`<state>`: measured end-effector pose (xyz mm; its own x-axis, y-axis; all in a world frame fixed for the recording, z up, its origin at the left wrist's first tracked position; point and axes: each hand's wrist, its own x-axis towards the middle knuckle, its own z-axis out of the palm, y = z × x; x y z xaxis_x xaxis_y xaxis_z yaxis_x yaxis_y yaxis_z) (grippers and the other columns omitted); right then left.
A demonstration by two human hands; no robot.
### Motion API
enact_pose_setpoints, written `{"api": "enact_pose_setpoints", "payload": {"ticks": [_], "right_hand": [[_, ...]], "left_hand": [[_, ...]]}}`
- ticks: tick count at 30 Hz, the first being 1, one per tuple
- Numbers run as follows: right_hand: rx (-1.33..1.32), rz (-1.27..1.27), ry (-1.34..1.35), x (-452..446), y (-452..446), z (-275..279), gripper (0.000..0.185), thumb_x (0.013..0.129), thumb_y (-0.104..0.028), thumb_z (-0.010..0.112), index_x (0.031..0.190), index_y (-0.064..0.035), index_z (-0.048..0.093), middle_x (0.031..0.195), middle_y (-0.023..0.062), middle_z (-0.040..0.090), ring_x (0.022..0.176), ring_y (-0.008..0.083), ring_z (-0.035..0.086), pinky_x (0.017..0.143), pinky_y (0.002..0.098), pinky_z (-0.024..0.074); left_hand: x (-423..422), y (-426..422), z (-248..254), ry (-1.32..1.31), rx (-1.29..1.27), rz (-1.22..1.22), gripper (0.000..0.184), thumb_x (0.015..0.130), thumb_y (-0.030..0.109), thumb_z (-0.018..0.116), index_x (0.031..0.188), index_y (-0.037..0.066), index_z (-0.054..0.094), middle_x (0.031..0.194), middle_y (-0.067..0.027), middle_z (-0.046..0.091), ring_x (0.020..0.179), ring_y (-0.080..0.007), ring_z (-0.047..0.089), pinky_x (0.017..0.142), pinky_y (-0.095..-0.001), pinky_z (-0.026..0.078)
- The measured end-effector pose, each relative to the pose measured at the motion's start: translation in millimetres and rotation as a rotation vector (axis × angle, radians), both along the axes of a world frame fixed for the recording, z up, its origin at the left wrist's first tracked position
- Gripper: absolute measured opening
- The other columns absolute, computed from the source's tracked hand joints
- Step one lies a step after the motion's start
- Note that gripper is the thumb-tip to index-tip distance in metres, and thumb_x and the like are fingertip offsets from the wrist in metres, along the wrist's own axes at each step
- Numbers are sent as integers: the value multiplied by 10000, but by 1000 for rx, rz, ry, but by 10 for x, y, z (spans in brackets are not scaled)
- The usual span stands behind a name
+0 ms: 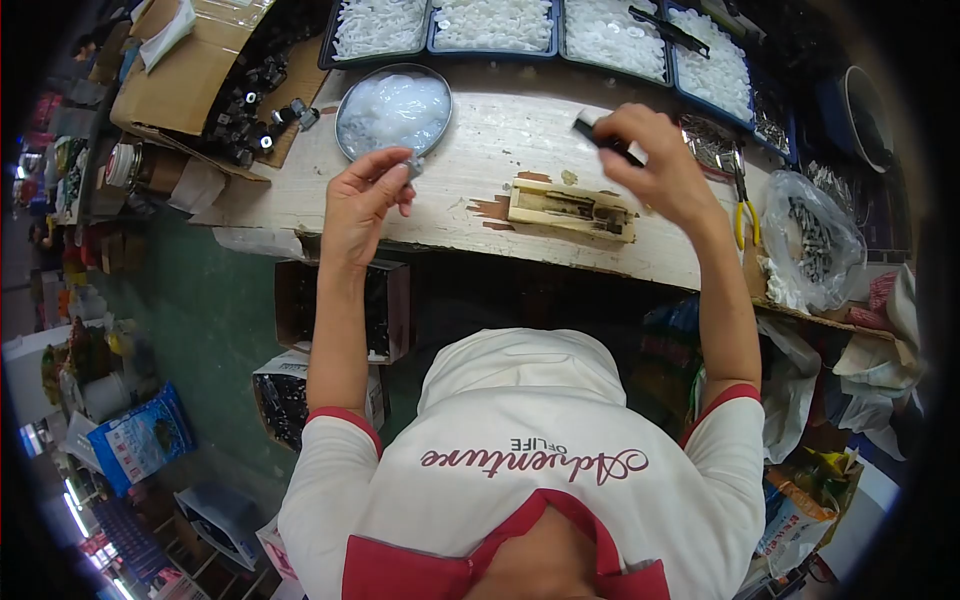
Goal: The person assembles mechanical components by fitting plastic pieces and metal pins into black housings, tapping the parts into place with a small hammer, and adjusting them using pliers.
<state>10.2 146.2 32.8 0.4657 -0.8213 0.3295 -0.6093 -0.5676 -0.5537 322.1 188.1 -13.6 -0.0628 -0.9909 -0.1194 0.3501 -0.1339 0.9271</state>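
Note:
My left hand [368, 200] pinches a small grey part [414, 165] between thumb and fingertips, just below a round metal dish [449, 112] of whitish, glossy grease-like material. Over the right half of the bench, my right hand [652, 160] has its fingers closed on a black part [586, 126]; the fingers cover much of it. Between and below the hands, a pale wooden fixture [525, 214] with a dark slot lies on the worn white bench [490, 150].
Blue-edged trays [430, 50] of small white pieces line the back. At left stands a cardboard box [165, 110] with dark metal parts. Yellow-handled pliers [742, 222] and a clear plastic bag [845, 262] of parts are at right.

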Motion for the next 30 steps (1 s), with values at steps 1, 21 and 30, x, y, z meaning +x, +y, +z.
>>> {"api": "enact_pose_setpoints", "payload": {"ticks": [1,21,30], "right_hand": [[-103,114,107,30,28,11,166,725,-113,610,862,-23,580,815,100,580,775,237,544,718,351,400],[-28,-86,-263,219,473,-701,196,843,-186,549,977,-51,597,1070,42,599,975,191,525,879,365,310],[-3,-119,-213,189,495,-678,167,883,-174,521,927,-42,613,946,37,628,874,177,535,821,308,321]], "left_hand": [[-40,7,-13,0,0,-4,196,826,34,601,1012,-25,605,796,-65,614,658,-119,580,541,-227,463],[-966,-104,1,-529,-44,-271,141,781,78,663,877,-17,620,720,-46,583,575,-93,558,448,-214,455],[-982,-279,-122,-424,263,-378,108,703,55,714,756,-12,648,788,-62,556,634,-112,529,521,-245,434]]}}
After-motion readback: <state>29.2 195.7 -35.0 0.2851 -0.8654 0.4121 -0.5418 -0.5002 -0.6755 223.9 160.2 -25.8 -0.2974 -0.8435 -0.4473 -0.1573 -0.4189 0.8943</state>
